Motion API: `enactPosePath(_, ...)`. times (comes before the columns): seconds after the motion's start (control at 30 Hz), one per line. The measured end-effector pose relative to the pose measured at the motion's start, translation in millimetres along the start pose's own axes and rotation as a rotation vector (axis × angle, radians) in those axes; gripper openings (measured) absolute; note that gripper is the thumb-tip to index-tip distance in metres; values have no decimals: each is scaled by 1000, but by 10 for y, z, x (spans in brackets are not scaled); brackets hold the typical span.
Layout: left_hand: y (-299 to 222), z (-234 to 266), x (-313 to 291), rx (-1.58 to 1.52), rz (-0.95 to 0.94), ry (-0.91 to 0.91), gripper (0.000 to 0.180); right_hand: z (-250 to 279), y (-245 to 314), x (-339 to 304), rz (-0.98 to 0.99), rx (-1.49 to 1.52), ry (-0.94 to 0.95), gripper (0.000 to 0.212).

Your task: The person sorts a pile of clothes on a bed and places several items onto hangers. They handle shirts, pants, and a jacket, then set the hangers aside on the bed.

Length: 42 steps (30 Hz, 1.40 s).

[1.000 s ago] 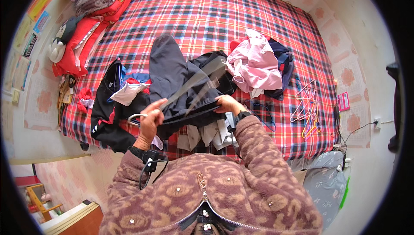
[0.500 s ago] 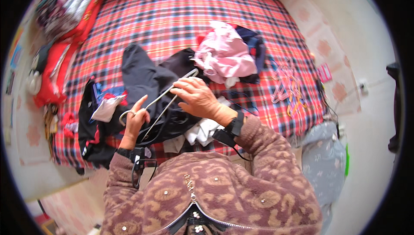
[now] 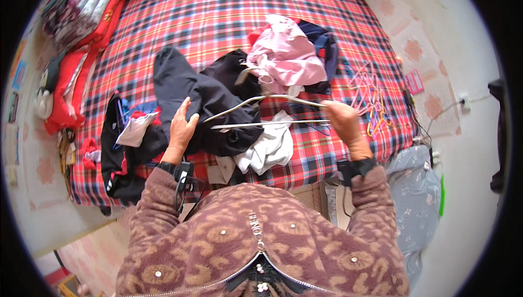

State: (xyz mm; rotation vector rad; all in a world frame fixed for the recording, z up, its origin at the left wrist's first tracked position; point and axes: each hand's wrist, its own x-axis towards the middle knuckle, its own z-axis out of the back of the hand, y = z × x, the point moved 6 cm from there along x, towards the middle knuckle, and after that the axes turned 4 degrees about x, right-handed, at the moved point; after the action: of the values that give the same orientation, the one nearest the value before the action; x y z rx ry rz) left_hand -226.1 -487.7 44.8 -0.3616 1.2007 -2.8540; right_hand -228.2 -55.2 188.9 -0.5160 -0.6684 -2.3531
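A pale clothes hanger (image 3: pixel 294 99) stretches level above the dark clothes, its hook toward the far side. My right hand (image 3: pixel 344 124) is closed round its right end. My left hand (image 3: pixel 182 129), fingers up and thumb apart, is beside the hanger's left end and holds nothing. Below the hanger lie dark trousers (image 3: pixel 177 76) and a white garment (image 3: pixel 277 147). A pink garment (image 3: pixel 284 57) is bunched just beyond the hook, on top of navy and red cloth.
The clothes lie on a bed with a red plaid sheet (image 3: pixel 218 8). More hangers (image 3: pixel 370 98), pink and yellow, are heaped at the right. Dark clothing with a white piece (image 3: pixel 136 130) lies left. Folded bedding (image 3: pixel 87 5) is stacked at the far left; grey patterned cloth (image 3: pixel 411 188) hangs at the right.
The hanger has turned from slanting to level, hook away from me. My right hand has moved right to its end; my left hand has let go of the hook and opened.
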Motion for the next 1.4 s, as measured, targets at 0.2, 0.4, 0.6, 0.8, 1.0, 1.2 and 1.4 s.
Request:
enactPosePath(0.2,870,-494,-391,-128,318,357,59,279,-178,-166,-158,-69,9,11)
enactPosePath(0.4,731,-891,-823,-434,481,653,64,-7,-277,17,-371,25,272,14)
enactPosePath(0.6,875,-766,-950,251,384,597,41,313,-472,170,-388,-89,282,17)
enactPosePath(0.8,1513,-563,-1139,220,527,341,35,821,-1592,-545,-920,159,62,22)
enactPosePath(1.0,1693,-674,-1103,96,540,327,31,729,-2269,-1683,-1080,-681,45,37)
enactPosePath(1.2,1141,-674,-596,-145,432,169,41,-1309,-1363,-1099,-851,193,435,67)
enactPosePath(1.4,-233,-635,-272,-1088,407,458,52,-2460,495,183,-372,575,606,78)
